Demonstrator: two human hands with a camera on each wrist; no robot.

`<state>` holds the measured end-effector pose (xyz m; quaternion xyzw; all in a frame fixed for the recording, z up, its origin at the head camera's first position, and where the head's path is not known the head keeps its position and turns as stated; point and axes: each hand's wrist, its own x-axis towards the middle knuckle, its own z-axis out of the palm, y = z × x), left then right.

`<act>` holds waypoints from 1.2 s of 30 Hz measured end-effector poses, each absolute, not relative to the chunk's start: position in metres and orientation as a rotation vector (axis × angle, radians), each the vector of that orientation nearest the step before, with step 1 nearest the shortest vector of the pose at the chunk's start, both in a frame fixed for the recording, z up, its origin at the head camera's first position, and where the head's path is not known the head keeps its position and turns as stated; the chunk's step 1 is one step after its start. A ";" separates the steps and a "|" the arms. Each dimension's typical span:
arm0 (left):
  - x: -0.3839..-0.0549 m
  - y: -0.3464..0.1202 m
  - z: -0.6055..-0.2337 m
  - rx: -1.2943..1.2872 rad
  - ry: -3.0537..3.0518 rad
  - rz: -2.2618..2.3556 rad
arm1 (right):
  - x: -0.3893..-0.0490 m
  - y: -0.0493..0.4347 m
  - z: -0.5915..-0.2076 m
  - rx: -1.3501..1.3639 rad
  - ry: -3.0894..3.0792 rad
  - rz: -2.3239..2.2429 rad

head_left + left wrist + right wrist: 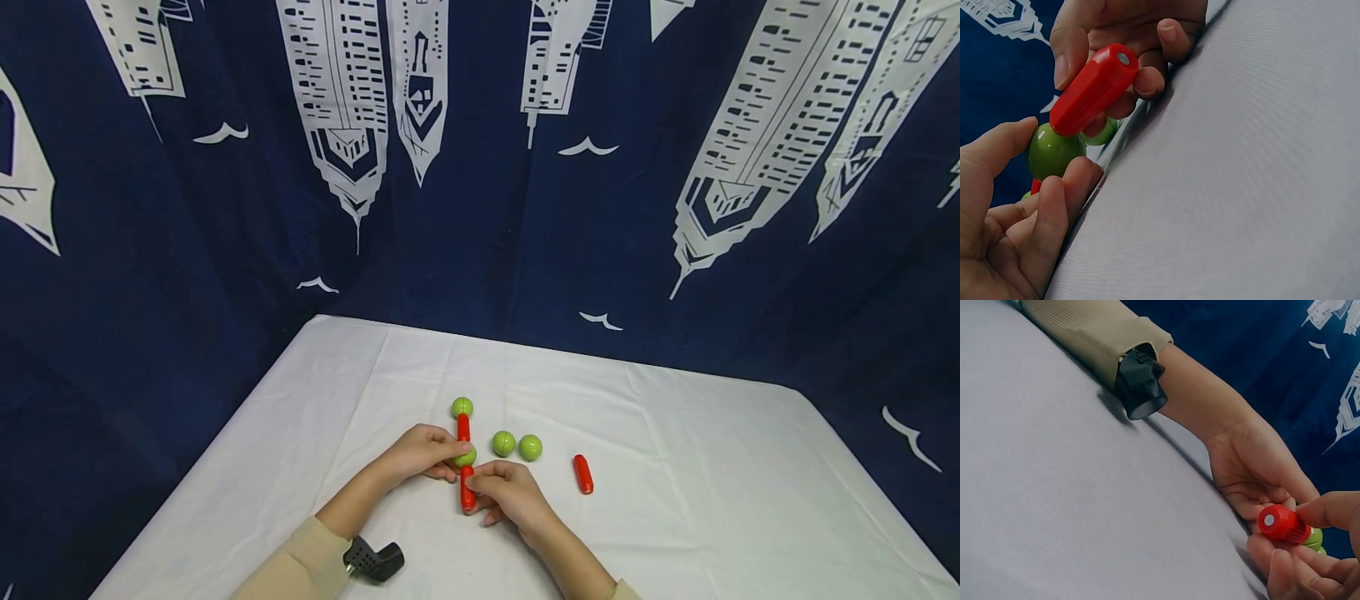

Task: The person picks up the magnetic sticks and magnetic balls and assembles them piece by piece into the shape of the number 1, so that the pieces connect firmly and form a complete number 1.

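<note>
My left hand [420, 454] pinches a green ball [468, 457] between thumb and fingers. My right hand [513, 492] grips a short red rod [467, 493] whose far end meets that ball. In the left wrist view a grey disc shows on the near end of this red rod [1094, 90], and its other end touches the green ball [1054, 153]. Beyond the held ball, a second red rod [463, 427] lies in line with it and reaches a green ball [462, 407] at the far end.
Two loose green balls, one [503, 443] beside the other [530, 447], lie right of the hands. Farther right is another red rod [583, 474]. A black device [378, 562] sits at the left sleeve. Behind the white table [675, 467] hangs a dark blue curtain [480, 233].
</note>
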<state>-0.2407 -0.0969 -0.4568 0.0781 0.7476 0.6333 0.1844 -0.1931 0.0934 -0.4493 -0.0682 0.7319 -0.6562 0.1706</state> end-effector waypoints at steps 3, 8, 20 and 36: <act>-0.241 -0.097 -0.457 0.225 2.110 1.785 | -0.193 0.093 -0.449 -0.204 2.085 -1.869; -0.242 -0.096 -0.457 0.239 2.119 1.780 | -0.194 0.093 -0.450 -0.210 2.100 -1.865; -0.243 -0.096 -0.457 0.236 2.127 1.769 | -0.194 0.092 -0.451 -0.196 2.130 -1.851; -0.240 -0.096 -0.457 0.248 2.123 1.782 | -0.192 0.093 -0.450 -0.227 2.050 -1.817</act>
